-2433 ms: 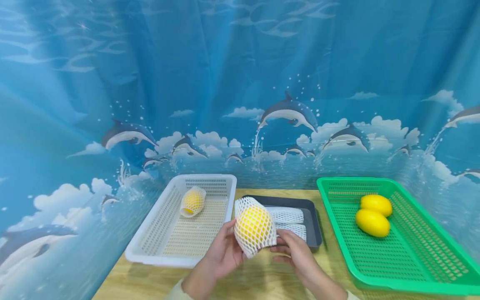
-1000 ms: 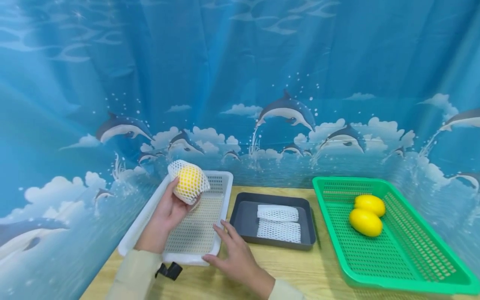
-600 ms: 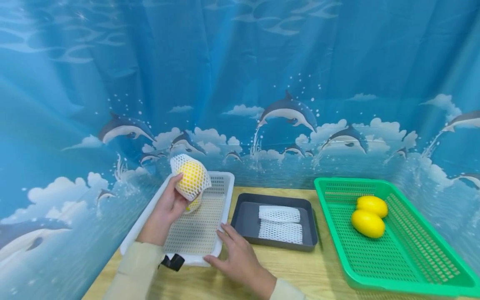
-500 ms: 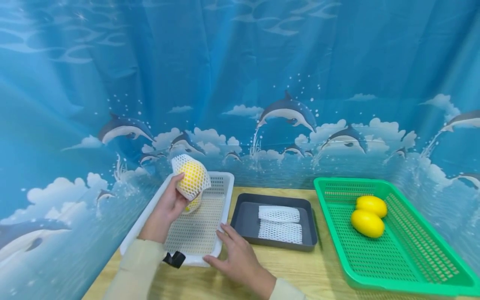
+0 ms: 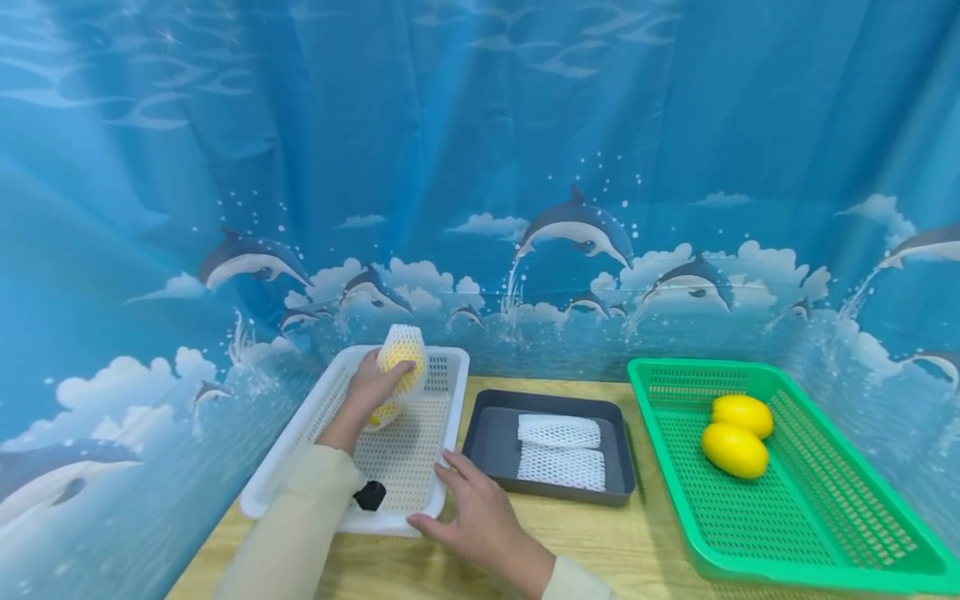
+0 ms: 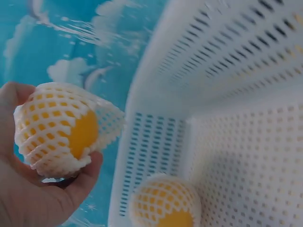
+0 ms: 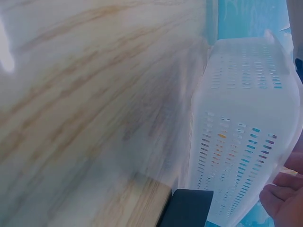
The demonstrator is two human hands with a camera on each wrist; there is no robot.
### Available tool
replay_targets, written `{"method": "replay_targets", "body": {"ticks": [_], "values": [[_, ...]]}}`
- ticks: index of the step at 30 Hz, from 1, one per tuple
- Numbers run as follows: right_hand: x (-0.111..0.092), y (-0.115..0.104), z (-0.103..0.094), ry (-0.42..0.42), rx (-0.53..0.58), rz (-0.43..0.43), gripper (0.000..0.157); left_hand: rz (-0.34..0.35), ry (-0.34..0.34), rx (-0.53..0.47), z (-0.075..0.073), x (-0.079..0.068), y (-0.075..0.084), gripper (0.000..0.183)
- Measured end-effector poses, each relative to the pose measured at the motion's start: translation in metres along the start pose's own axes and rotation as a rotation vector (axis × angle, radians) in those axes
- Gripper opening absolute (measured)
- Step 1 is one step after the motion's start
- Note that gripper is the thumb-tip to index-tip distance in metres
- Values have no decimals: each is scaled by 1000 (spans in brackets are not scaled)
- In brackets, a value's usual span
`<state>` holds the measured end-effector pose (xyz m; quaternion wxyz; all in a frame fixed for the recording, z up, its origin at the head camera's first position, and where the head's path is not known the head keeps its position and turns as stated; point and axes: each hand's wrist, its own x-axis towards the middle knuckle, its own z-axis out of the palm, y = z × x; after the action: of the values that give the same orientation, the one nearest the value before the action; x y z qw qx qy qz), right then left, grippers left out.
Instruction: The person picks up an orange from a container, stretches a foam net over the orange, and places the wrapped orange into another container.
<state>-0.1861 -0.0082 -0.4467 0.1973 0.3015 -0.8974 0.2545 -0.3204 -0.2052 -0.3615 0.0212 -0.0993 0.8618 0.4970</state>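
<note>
One netted fruit (image 5: 399, 348) in the left hand (image 5: 371, 387), raised over a white basket (image 5: 408, 462)

Nearest are two pale sleeves (image 5: 292, 517) above a wood-grain table (image 5: 585, 533). A small black object (image 5: 371, 496) shows at the left wrist. The right hand (image 5: 480, 512) grips nothing: its thumb and fingers are spread apart and touch the white basket at its near right corner and along its right side.

Further in, the left hand is closed round the netted fruit, thumb across the white mesh. The left wrist view shows the mesh parted on one side, with bare yellow skin in the gap and a loose end of net flaring out. A second netted fruit (image 6: 168, 201) sits lower, inside the basket, apart from the held one in that view.

To the right, a dark grey tray (image 5: 491, 442) bears two flat mesh nets (image 5: 562, 467), one behind the other. Beyond the tray on the right, a green basket (image 5: 787, 521) holds two bare yellow fruits (image 5: 734, 451), one just behind the other.

Farthest back hangs a blue curtain (image 5: 480, 125) printed with leaping dolphins and white clouds.
</note>
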Motion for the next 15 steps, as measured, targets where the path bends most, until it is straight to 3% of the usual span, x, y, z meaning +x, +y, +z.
{"method": "replay_targets", "body": {"ticks": [4,10,15], "values": [[0,2,0,6,0,-6,75,47,34,163,15,8,-7,85],[0,3,3,13,2,-20,73,124,94,320,38,17,-20,86],[-1,2,3,2,-2,-21,73,133,127,472,52,23,-27,91]]}}
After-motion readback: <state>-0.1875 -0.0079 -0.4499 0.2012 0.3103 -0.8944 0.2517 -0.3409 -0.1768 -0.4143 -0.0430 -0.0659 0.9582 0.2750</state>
